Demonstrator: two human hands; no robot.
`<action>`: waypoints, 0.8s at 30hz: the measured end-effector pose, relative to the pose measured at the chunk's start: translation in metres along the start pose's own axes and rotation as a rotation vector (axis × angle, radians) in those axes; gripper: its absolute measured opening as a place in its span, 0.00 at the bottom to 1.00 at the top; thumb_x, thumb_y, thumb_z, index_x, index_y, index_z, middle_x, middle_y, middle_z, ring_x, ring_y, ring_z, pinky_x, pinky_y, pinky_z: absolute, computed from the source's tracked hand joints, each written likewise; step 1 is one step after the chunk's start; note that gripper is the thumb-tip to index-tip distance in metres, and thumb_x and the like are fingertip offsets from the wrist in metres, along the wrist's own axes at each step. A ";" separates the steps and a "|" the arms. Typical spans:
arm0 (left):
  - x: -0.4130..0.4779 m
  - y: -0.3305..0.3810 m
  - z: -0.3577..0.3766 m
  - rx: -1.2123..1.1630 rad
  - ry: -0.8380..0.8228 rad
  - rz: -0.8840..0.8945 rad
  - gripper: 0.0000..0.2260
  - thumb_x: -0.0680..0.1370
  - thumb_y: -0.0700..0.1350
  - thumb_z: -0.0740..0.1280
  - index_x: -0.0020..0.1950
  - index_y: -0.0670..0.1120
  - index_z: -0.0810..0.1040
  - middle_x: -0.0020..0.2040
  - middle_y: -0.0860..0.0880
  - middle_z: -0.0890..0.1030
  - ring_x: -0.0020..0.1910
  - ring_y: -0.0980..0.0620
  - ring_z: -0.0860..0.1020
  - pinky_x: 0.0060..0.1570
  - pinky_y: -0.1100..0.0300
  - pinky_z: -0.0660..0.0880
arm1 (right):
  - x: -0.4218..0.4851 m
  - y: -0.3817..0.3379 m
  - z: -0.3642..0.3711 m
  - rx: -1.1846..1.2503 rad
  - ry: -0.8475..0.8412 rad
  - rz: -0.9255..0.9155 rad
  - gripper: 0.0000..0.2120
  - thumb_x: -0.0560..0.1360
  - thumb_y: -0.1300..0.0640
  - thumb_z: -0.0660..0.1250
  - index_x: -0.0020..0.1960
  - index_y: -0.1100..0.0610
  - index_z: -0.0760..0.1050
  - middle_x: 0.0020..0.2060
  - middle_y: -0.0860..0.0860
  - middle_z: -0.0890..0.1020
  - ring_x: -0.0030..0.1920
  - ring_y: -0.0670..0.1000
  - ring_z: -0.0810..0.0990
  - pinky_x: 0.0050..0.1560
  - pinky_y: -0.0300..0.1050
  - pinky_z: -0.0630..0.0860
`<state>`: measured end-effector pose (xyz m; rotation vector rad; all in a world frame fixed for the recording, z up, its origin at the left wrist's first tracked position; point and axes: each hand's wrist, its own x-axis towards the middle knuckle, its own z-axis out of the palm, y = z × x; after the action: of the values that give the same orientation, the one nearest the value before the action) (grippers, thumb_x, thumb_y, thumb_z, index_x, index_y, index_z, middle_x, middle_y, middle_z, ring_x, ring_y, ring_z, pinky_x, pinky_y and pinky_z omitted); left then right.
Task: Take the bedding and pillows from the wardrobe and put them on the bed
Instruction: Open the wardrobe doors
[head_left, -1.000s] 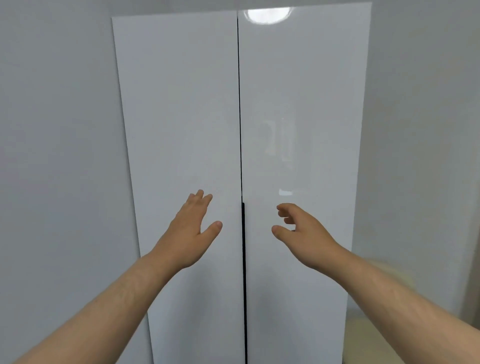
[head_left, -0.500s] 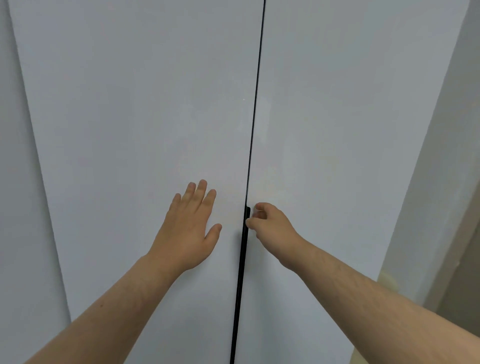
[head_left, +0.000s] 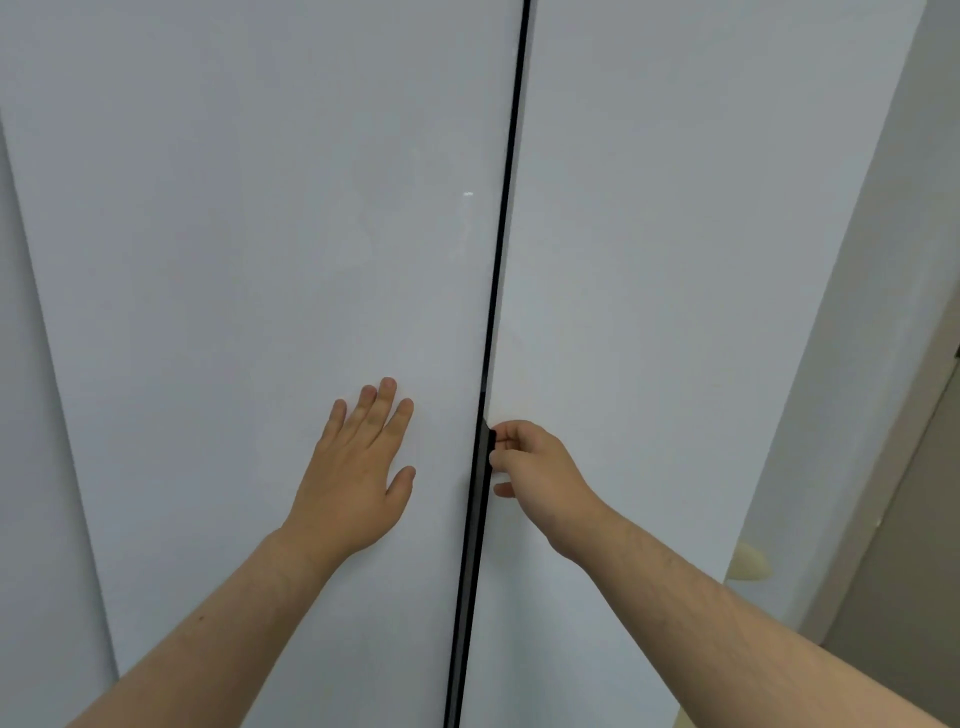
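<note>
A tall white wardrobe with two glossy doors fills the view. My left hand (head_left: 363, 467) lies flat, fingers straight, on the left door (head_left: 249, 260). My right hand (head_left: 535, 473) curls its fingers round the black strip handle (head_left: 480, 499) on the inner edge of the right door (head_left: 675, 260), beside the dark centre gap. Both doors look closed or barely parted. The bedding and pillows are hidden behind them.
A pale grey wall (head_left: 31, 415) runs to the left of the wardrobe. To the right stands a beige door frame (head_left: 893, 493). A cream-coloured object (head_left: 748, 564) peeks out low beside the wardrobe's right side.
I have come closer to the wardrobe. My left hand went from hovering to lying flat on the left door. My right hand reached the handle strip and curled its fingers round it.
</note>
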<state>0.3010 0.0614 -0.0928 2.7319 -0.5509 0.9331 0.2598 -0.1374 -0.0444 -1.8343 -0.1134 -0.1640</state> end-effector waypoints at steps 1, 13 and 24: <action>-0.002 0.006 -0.003 -0.075 0.006 -0.022 0.30 0.77 0.54 0.51 0.78 0.45 0.54 0.78 0.48 0.46 0.78 0.49 0.46 0.74 0.58 0.35 | -0.007 -0.001 -0.003 -0.002 -0.005 0.000 0.10 0.74 0.67 0.58 0.47 0.56 0.75 0.38 0.48 0.76 0.39 0.48 0.74 0.41 0.41 0.75; -0.031 0.177 -0.110 -1.376 -0.190 -0.260 0.21 0.82 0.58 0.44 0.70 0.56 0.66 0.68 0.56 0.72 0.66 0.55 0.72 0.68 0.50 0.67 | -0.125 0.000 -0.067 -0.035 -0.071 -0.071 0.07 0.77 0.58 0.59 0.42 0.56 0.73 0.42 0.54 0.78 0.41 0.50 0.76 0.42 0.42 0.76; -0.097 0.318 -0.144 -1.497 -0.221 -0.232 0.29 0.71 0.69 0.47 0.67 0.60 0.68 0.68 0.58 0.73 0.68 0.54 0.72 0.71 0.46 0.63 | -0.236 0.010 -0.164 -0.089 0.076 -0.090 0.10 0.79 0.55 0.59 0.43 0.56 0.76 0.40 0.53 0.79 0.41 0.51 0.78 0.45 0.46 0.78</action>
<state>0.0212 -0.1571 -0.0189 1.4387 -0.5797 -0.0042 0.0205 -0.2967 -0.0512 -1.9106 -0.1378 -0.3059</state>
